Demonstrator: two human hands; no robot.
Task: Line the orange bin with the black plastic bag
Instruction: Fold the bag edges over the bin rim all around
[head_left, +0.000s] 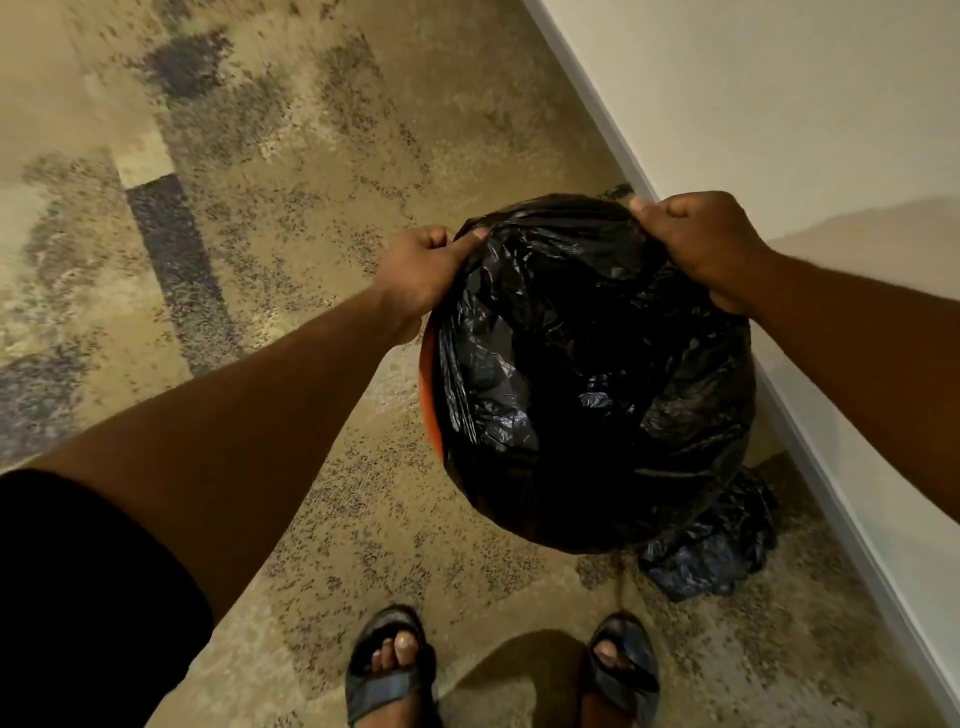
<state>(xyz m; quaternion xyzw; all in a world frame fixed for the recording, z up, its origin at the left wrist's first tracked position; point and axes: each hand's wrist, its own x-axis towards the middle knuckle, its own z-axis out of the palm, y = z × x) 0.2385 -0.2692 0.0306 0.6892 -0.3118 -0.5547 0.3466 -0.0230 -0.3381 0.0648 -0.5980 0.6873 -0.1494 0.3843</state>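
Note:
The black plastic bag (587, 374) is spread over the top of the orange bin (429, 395), whose rim shows only as a thin orange strip on the left side. My left hand (423, 270) grips the bag's edge at the far left of the rim. At the far right of the rim, my right hand (701, 244) pinches the bag's edge. The bag's crumpled middle sags into the bin. The rest of the bin is hidden under the plastic.
A white wall with a skirting board (810, 426) runs close along the bin's right side. Another crumpled black bag (711, 545) lies on the speckled floor by the wall. My sandalled feet (395, 670) stand just in front of the bin.

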